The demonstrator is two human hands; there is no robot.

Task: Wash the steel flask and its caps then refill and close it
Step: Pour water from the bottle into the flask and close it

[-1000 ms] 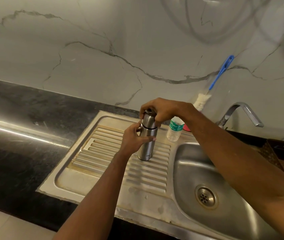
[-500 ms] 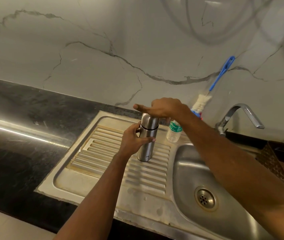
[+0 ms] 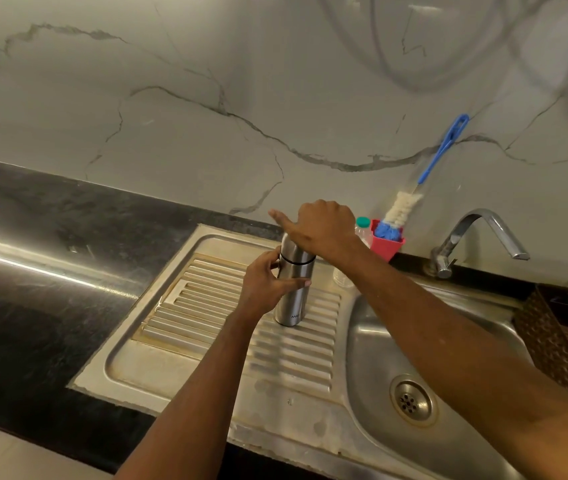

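Left grip: the left hand is wrapped round the body of the steel flask just below the cap seam, with the thumb on the near side. It is clamped firmly.
Right grip: the right hand sits on top of the outer cap. Its fingers are curled down over the cap and its index finger is straight, pointing left. The contact under the palm is hidden.
Flask position: inside the left grip and directly below the right. Its base rests on the ribbed drainboard.
Long axis: vertical. The flask stands upright, cap end up under the right palm.
Key relation: the cap lies coaxial with the body and immediately above the left grip. Both hands touch the flask, but only the right is on the cap.
Coming move (judged): a twist about the vertical axis while the left hand counter-holds. Whether this loosens or tightens cannot be told.
Beyond the grips: a plastic bottle and a red holder stand just behind the right hand. The sink basin lies to the right, and the tap is further right.
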